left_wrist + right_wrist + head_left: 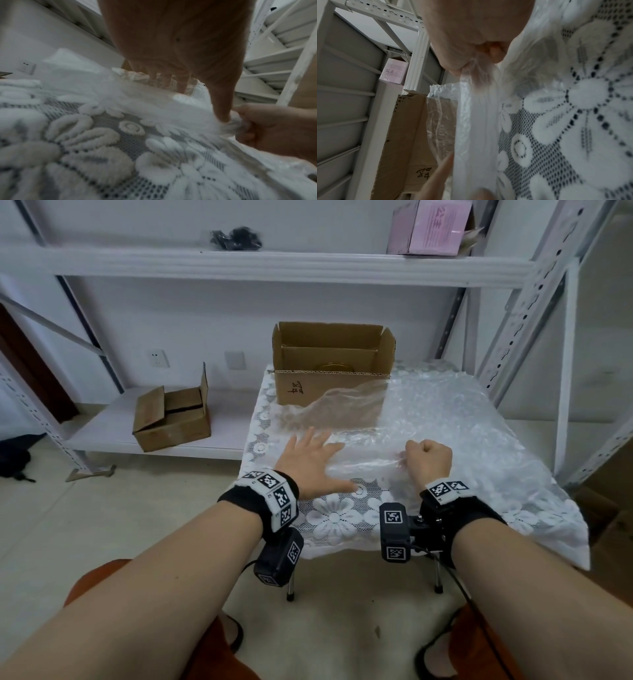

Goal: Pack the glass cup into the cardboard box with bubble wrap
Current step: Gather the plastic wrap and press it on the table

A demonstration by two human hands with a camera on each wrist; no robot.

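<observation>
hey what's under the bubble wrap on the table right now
Under the bubble wrap lies the white lace tablecloth, its flowers showing through. The wrap's far edge also veils the cardboard box front. No glass cup shows beneath it.

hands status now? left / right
Left hand: open, fingers spread flat on the bubble wrap.
Right hand: closed, gripping a bunched edge of the bubble wrap.

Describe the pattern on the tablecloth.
White lace tablecloth with raised daisy-like flowers on open mesh; clearest in the left wrist view.

Likely a storeroom: metal shelving [267, 265] holding cardboard boxes [171, 419].
</observation>
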